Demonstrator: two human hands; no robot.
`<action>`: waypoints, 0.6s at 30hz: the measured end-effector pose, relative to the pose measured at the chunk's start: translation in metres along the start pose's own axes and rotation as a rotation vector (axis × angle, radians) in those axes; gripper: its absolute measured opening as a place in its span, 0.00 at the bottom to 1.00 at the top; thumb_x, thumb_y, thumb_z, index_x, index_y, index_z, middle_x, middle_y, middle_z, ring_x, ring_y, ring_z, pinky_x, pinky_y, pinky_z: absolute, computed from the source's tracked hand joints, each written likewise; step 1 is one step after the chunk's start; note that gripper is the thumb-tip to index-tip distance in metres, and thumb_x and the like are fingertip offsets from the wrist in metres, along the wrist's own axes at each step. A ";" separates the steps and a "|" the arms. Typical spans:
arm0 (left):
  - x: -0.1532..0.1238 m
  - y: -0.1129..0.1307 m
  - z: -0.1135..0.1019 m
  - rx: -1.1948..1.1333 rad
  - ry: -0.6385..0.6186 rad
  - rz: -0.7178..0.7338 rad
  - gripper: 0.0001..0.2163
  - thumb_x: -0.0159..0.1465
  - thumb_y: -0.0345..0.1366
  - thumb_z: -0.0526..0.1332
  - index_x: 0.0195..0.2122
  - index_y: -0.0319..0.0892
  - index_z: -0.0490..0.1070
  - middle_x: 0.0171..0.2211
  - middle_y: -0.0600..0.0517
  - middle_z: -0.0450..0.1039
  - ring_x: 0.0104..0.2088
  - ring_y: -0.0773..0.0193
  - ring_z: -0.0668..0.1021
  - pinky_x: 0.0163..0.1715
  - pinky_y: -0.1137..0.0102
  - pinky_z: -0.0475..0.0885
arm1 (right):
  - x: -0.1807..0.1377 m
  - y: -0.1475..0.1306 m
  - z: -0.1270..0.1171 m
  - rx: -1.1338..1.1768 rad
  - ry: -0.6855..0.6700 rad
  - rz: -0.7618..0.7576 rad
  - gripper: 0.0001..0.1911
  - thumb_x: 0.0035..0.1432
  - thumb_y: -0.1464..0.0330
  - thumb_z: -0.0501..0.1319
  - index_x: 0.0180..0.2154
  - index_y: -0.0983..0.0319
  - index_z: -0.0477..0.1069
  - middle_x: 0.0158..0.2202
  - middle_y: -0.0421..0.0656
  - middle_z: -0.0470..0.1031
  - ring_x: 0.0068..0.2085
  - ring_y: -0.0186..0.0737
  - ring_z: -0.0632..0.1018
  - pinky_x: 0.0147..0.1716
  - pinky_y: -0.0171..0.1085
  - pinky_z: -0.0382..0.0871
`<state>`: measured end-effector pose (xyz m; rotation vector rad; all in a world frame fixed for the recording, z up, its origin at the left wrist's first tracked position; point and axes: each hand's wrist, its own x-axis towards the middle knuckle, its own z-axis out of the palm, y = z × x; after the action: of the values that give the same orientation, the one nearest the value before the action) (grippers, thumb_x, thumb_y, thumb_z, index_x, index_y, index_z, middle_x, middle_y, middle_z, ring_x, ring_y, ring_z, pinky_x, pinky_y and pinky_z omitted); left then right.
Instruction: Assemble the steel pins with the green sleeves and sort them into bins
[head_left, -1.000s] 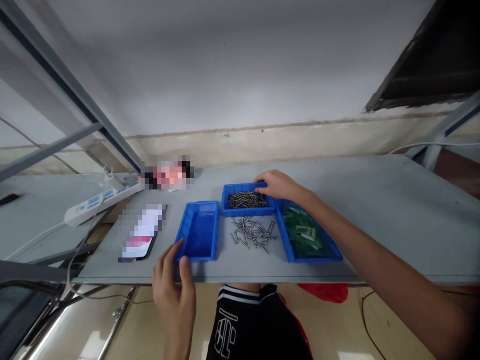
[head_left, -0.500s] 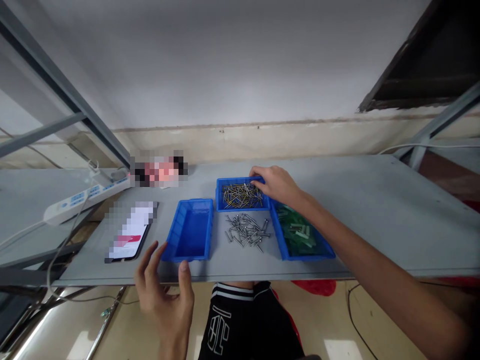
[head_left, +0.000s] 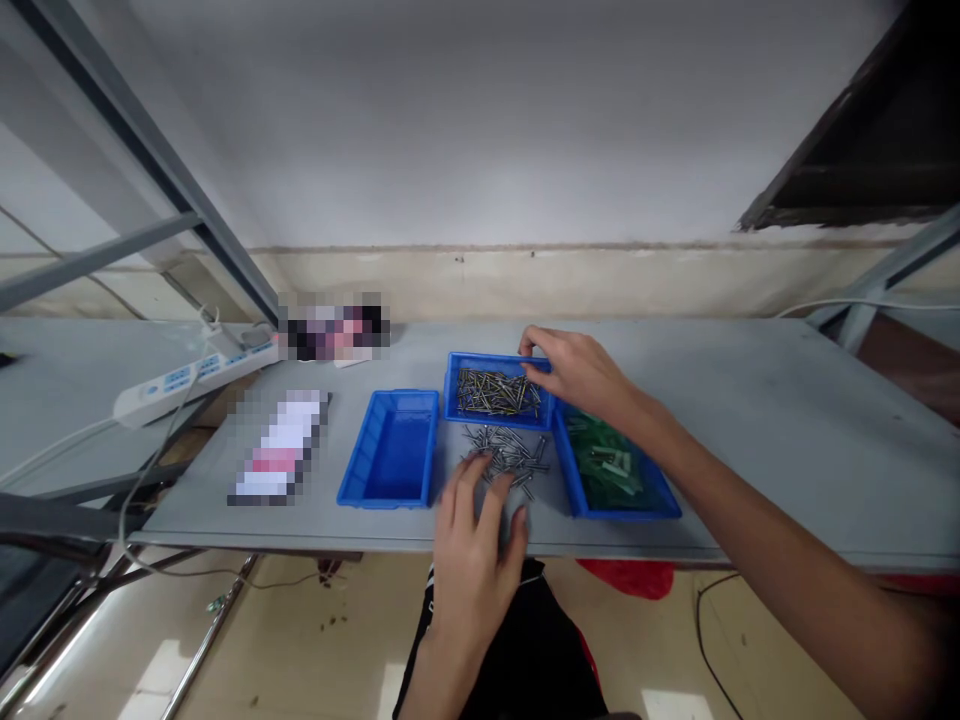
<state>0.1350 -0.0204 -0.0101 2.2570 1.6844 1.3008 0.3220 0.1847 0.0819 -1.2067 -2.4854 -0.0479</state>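
My left hand [head_left: 472,540] is open, its curved fingers apart over the near side of a loose pile of thin silver screws or nails [head_left: 517,447] on the table. I cannot tell whether the fingertips touch them. Behind the pile stands a small blue tray [head_left: 448,390] full of silver and brass-coloured screws or nails [head_left: 495,393]. At its back right corner my right hand [head_left: 577,365] has thumb and fingers closed at the rim, the thumb on the inner side. Below the right forearm, another blue tray [head_left: 574,490] contains green and pale pieces [head_left: 615,465].
To the left of the pile sits a blue tray [head_left: 390,455] with nothing in it. Further left lie a phone [head_left: 285,445] and a white power strip [head_left: 180,380] with cables. A blurred-out object [head_left: 337,330] is near the wall. The grey table's [head_left: 750,420] front edge runs below the trays.
My left hand has moved right, from beside the left tray to over the loose pile. My right hand stays at the back tray's corner. The view has shifted slightly.
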 end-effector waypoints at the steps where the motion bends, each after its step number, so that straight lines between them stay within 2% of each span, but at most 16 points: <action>1: 0.002 -0.003 0.001 0.023 -0.009 -0.010 0.18 0.75 0.29 0.64 0.64 0.44 0.72 0.67 0.38 0.72 0.69 0.44 0.74 0.65 0.47 0.76 | -0.001 -0.002 -0.001 -0.010 0.000 0.003 0.08 0.67 0.73 0.65 0.45 0.57 0.69 0.40 0.42 0.82 0.36 0.42 0.77 0.34 0.38 0.58; 6: 0.001 -0.006 0.000 0.119 -0.061 -0.029 0.17 0.75 0.33 0.66 0.63 0.46 0.72 0.68 0.38 0.72 0.68 0.41 0.74 0.63 0.45 0.76 | -0.004 -0.013 -0.006 -0.087 -0.022 0.024 0.08 0.67 0.73 0.65 0.44 0.57 0.68 0.40 0.42 0.83 0.34 0.42 0.77 0.30 0.40 0.52; 10: 0.001 -0.005 0.003 0.136 -0.051 -0.051 0.20 0.74 0.35 0.67 0.66 0.45 0.70 0.70 0.37 0.70 0.70 0.39 0.72 0.64 0.43 0.75 | -0.005 -0.024 -0.008 -0.154 -0.049 0.052 0.08 0.68 0.71 0.67 0.44 0.58 0.69 0.39 0.43 0.84 0.33 0.42 0.77 0.29 0.41 0.48; 18: 0.000 -0.007 0.005 0.157 -0.073 -0.086 0.25 0.75 0.38 0.66 0.72 0.45 0.66 0.75 0.37 0.64 0.76 0.39 0.66 0.68 0.43 0.72 | -0.011 -0.045 -0.012 -0.230 -0.087 0.071 0.09 0.68 0.68 0.70 0.40 0.58 0.70 0.37 0.43 0.84 0.31 0.42 0.76 0.28 0.41 0.44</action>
<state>0.1329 -0.0155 -0.0167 2.2542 1.8960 1.0906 0.2975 0.1455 0.0954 -1.4164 -2.5639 -0.2742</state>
